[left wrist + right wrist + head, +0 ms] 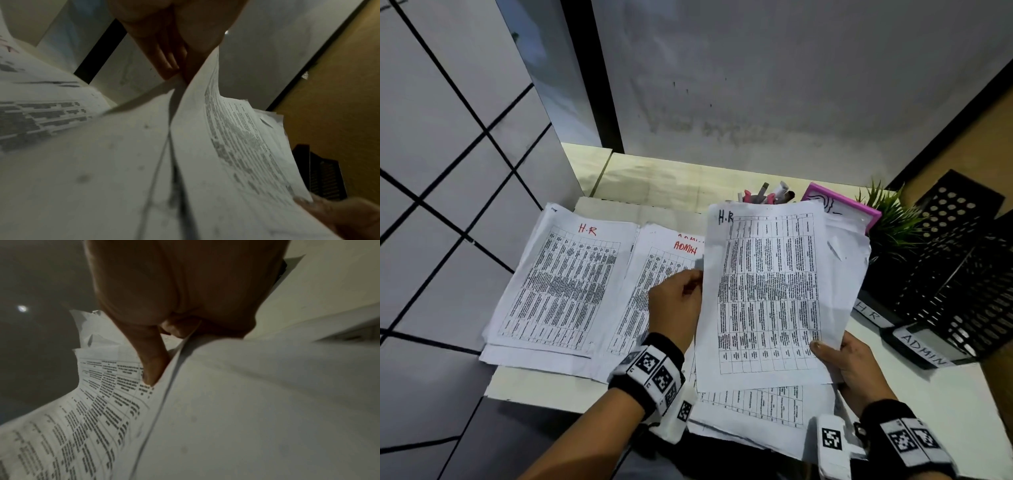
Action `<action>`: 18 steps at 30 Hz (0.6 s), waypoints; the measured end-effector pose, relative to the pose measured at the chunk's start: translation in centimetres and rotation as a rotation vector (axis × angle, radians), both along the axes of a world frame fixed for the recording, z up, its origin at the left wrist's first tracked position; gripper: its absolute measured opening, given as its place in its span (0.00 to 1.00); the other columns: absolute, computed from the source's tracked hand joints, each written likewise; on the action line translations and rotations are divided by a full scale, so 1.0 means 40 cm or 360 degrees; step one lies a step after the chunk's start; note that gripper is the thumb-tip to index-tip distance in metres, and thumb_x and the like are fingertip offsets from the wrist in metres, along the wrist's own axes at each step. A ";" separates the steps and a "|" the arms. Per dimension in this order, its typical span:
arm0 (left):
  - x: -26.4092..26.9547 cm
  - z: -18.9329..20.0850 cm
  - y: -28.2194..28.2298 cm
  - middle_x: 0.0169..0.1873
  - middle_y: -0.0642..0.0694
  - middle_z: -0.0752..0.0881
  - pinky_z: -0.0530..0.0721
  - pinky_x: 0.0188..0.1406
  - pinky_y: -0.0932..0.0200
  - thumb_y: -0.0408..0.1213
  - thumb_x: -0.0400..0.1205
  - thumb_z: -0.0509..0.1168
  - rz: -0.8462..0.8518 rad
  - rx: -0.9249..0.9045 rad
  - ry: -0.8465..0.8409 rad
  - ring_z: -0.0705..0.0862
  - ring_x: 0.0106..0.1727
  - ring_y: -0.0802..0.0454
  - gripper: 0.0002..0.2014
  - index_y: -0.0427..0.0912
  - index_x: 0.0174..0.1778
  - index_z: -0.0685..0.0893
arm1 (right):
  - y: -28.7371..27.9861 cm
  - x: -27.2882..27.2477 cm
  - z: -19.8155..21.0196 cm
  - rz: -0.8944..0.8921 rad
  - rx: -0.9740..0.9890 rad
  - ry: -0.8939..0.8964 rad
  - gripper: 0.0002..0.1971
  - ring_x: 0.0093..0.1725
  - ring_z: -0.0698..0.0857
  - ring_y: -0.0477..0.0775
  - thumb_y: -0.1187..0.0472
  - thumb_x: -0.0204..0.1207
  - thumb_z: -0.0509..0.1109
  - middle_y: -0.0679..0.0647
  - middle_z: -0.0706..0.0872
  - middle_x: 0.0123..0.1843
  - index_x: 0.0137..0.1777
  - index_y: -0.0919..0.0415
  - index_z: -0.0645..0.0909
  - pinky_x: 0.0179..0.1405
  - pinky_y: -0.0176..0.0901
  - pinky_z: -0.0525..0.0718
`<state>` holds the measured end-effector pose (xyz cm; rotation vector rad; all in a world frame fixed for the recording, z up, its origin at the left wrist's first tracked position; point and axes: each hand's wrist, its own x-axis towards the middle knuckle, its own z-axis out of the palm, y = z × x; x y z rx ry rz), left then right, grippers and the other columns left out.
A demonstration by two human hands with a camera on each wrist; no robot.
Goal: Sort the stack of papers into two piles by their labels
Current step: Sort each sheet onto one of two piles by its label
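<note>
I've got the sheet marked H.R (767, 291) lifted over the desk (945, 404): left hand (676, 305) pinching its left edge, right hand (849, 370) gripping the bottom right corner w/ thumb on top. Unsorted stack (760, 407) lies under it. H.R pile (561, 287) sits far left, ADMIN pile (654, 270) just beside it, btwn the two

ADMIN pile (654, 274) half hidden behind left hand (676, 301)

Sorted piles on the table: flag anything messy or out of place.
The H.R pile is fanned unevenly, its lower sheets poking out, and the ADMIN pile overlaps its edge. The labels fit their piles.
</note>
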<state>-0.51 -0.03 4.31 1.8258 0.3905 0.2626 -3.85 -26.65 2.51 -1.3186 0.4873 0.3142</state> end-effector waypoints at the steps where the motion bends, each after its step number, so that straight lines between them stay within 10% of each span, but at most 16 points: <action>1: -0.007 0.002 0.002 0.40 0.55 0.91 0.87 0.47 0.56 0.28 0.76 0.72 -0.0054 0.0123 -0.0144 0.86 0.43 0.57 0.10 0.49 0.44 0.92 | 0.001 0.000 0.000 -0.0004 0.0002 0.0002 0.14 0.38 0.92 0.58 0.78 0.70 0.69 0.62 0.93 0.44 0.56 0.70 0.83 0.31 0.44 0.88; 4: -0.033 0.004 -0.002 0.58 0.47 0.86 0.77 0.64 0.62 0.31 0.74 0.74 -0.0240 0.0714 -0.0607 0.77 0.62 0.52 0.09 0.42 0.49 0.92 | 0.003 0.001 -0.001 -0.0042 0.0015 0.0020 0.15 0.37 0.92 0.58 0.76 0.68 0.69 0.61 0.93 0.43 0.56 0.70 0.83 0.30 0.44 0.88; 9: -0.091 0.015 -0.035 0.68 0.46 0.78 0.78 0.68 0.58 0.28 0.79 0.64 -0.0700 0.0478 -0.0771 0.76 0.70 0.53 0.06 0.38 0.49 0.85 | 0.014 -0.002 0.007 -0.0165 0.0015 0.0070 0.04 0.22 0.87 0.47 0.70 0.78 0.68 0.55 0.90 0.28 0.46 0.71 0.84 0.17 0.34 0.81; 11: -0.113 0.018 -0.038 0.68 0.49 0.79 0.81 0.65 0.56 0.31 0.82 0.61 -0.0802 0.0323 -0.0702 0.78 0.69 0.56 0.06 0.43 0.53 0.80 | 0.007 -0.001 -0.007 -0.0207 -0.0057 0.0103 0.11 0.19 0.85 0.45 0.58 0.75 0.75 0.50 0.87 0.22 0.38 0.66 0.86 0.16 0.34 0.81; 15: -0.134 0.025 -0.029 0.70 0.58 0.75 0.79 0.64 0.62 0.61 0.76 0.67 -0.0904 0.0092 -0.0224 0.75 0.68 0.66 0.24 0.65 0.64 0.66 | 0.003 -0.002 -0.002 -0.0053 -0.0146 0.0057 0.08 0.33 0.91 0.57 0.70 0.71 0.72 0.58 0.93 0.38 0.50 0.67 0.84 0.26 0.47 0.88; 18: -0.123 0.017 -0.025 0.70 0.63 0.71 0.75 0.66 0.66 0.64 0.61 0.77 -0.0772 0.0095 -0.0068 0.73 0.69 0.66 0.42 0.67 0.65 0.61 | 0.015 0.001 0.006 -0.0003 -0.0117 0.0056 0.12 0.38 0.92 0.60 0.77 0.71 0.69 0.63 0.93 0.45 0.52 0.68 0.84 0.33 0.51 0.91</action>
